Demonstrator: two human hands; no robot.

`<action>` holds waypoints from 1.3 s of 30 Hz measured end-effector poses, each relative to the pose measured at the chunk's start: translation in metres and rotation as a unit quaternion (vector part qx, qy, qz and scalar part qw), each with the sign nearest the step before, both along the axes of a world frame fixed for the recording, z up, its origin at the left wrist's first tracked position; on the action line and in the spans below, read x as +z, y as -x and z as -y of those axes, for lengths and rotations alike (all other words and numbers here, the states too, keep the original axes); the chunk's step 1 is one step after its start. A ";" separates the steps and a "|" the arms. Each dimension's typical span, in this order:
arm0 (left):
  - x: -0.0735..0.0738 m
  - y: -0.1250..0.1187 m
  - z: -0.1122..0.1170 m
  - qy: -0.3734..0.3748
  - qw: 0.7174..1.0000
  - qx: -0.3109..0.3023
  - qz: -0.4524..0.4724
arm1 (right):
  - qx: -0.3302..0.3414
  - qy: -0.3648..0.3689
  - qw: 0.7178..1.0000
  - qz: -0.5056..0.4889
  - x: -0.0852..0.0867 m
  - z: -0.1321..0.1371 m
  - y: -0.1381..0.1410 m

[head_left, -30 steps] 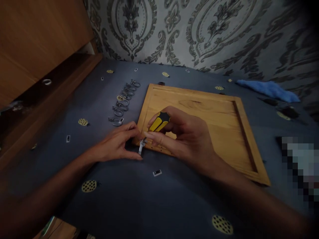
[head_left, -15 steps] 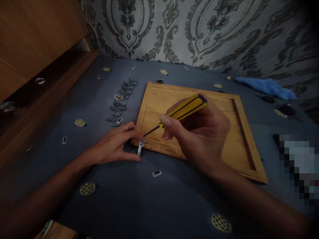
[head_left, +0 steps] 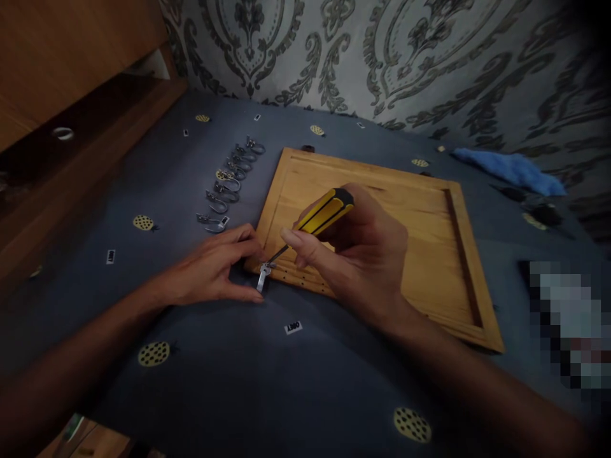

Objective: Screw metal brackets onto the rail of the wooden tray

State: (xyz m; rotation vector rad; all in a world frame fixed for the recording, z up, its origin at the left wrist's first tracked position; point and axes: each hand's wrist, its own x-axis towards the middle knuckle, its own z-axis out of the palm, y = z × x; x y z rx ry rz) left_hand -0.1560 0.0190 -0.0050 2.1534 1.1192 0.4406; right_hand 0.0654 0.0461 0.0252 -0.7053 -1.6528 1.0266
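Observation:
My left hand (head_left: 205,270) steadies a small metal hook (head_left: 263,278) at the near left corner of a framed wooden panel (head_left: 274,194), its thumb below and its fingertips above. In my right hand (head_left: 370,267) is a screwdriver (head_left: 324,215) with a yellow and black handle. The shaft slants down to the left, and its tip meets the top of the hook. Whether a screw sits under the tip is too small to tell. Several small dark holes run along the panel's near edge, right of the hook.
Left of the panel lies a row of several metal hooks (head_left: 217,202). A blue cloth (head_left: 510,170) and dark objects (head_left: 544,213) are at the far right, with a blurred-out item (head_left: 563,312) nearer. A wooden cabinet (head_left: 81,57) borders the left, and patterned wallpaper (head_left: 329,57) the back.
My right hand has moved left and the screwdriver stands steeper, its tip now down at the hook. My left hand keeps its place on the hook. The view has shifted slightly.

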 end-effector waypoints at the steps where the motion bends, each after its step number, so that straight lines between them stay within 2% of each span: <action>1: 0.000 0.000 0.000 0.001 1.000 0.000 0.000 | 0.003 0.004 1.000 0.000 -0.001 0.000 0.000; 4: 0.002 -0.001 0.000 0.001 1.000 -0.001 -0.002 | -0.002 0.001 1.000 0.013 -0.002 0.001 0.000; 7: 0.003 -0.001 0.000 -0.007 1.000 0.003 -0.004 | -0.004 -0.039 0.998 0.055 0.001 0.002 -0.003; 9: 0.002 -0.001 0.000 -0.008 1.000 0.002 0.000 | 0.024 -0.067 0.992 0.102 0.008 0.002 -0.008; 12: 0.001 -0.001 0.000 -0.004 1.000 0.002 0.005 | 0.108 -0.074 0.979 0.155 0.018 -0.001 -0.016; 16: 0.000 -0.001 0.000 -0.004 1.000 0.006 0.005 | 0.146 -0.039 0.978 0.141 0.020 -0.004 -0.018; 19: 0.001 -0.001 0.000 0.005 1.000 0.000 0.005 | 0.123 0.000 0.988 0.089 0.014 -0.001 -0.012; 24: 0.003 -0.001 0.000 0.005 1.000 0.006 0.004 | -0.032 -0.005 0.999 0.020 0.016 0.006 -0.004; 26: 0.004 -0.002 0.000 0.012 1.000 0.004 0.001 | -0.066 -0.009 0.998 -0.008 0.019 0.004 -0.003; 29: 0.005 -0.001 0.000 0.021 1.000 0.000 0.004 | -0.057 -0.016 0.998 -0.004 0.018 0.000 -0.003; 35: 0.004 -0.001 0.000 0.015 1.000 -0.001 0.003 | -0.046 -0.018 0.997 0.067 0.000 -0.001 -0.005; 39: 0.004 -0.001 0.000 0.014 1.000 -0.003 0.002 | -0.037 -0.009 0.997 0.068 -0.003 0.000 -0.006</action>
